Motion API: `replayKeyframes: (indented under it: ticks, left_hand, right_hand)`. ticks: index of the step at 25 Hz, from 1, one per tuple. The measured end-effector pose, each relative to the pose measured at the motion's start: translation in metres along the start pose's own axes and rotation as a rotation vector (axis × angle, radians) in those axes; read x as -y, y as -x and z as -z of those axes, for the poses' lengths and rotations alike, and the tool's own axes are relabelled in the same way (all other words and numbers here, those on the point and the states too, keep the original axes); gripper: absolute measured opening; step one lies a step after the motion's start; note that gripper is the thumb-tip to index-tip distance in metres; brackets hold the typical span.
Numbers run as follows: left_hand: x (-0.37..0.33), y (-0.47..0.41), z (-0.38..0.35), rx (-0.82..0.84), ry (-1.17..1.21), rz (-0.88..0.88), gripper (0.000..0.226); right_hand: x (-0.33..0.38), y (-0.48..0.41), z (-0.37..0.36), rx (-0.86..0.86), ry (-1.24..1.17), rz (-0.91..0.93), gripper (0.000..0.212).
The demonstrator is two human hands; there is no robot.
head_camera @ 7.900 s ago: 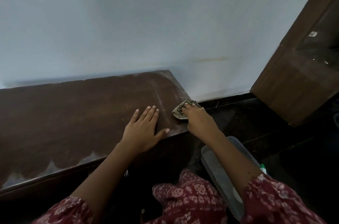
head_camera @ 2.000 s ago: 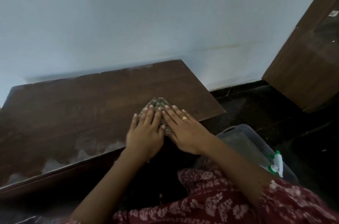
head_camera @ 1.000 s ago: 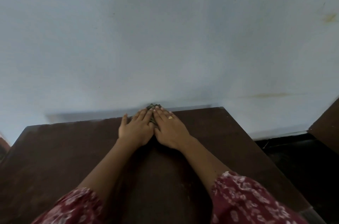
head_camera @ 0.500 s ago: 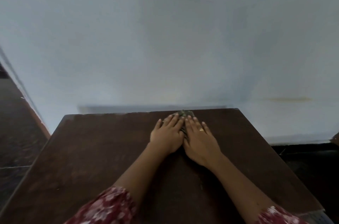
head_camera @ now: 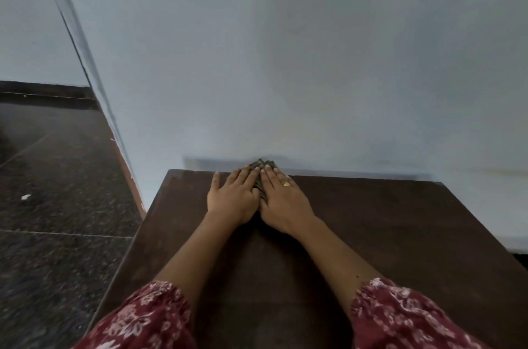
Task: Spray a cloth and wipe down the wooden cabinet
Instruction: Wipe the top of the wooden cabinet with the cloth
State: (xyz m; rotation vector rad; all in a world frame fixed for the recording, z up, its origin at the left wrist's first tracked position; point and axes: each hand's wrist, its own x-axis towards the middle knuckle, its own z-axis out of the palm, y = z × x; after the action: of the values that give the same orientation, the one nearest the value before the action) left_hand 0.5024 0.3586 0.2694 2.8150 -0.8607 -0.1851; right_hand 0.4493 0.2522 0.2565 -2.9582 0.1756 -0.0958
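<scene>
Cabinet: dark brown wood, flat top seen from above, its far edge set against a pale blue wall; the top carries both hands and the cloth. Cloth: greenish-grey, bunched small, lying on the top at the far edge, close to the wall and left of the middle; most of it is hidden under the hands, and only a strip between them and a tuft past the fingertips show. Left hand: palm down, fingers stretched flat toward the wall, thumb side touching the right hand; grip released, pressing on the left part of the cloth rather than closing on it. Right hand: palm down, fingers flat and together, pressing on the right part of the cloth; grip likewise released, nothing clenched. Ring: gold, on one finger of the right hand. Sleeves: dark red with a pale flower print, the left one and the right one both at the lower edge of the view, forearms bare beyond them and reaching across the top. Floor: dark speckled stone with a thin joint line, to the left of the cabinet; a small white scrap lies on it, well apart from the cabinet. Skirting: an orange-brown strip along the foot of the wall at left.
</scene>
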Motion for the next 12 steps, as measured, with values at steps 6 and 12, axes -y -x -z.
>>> replayKeyframes:
  ticks: [6, 12]
  left_hand:
    - [0.071, 0.02, 0.015, -0.015, 0.009, 0.138, 0.054]
    - [0.102, 0.03, 0.02, -0.008, 0.043, 0.223, 0.055]
  right_hand:
    - [0.069, -0.029, -0.01, 0.057, -0.049, 0.126, 0.059]
    - [0.1, -0.043, -0.015, 0.074, -0.047, 0.211, 0.058]
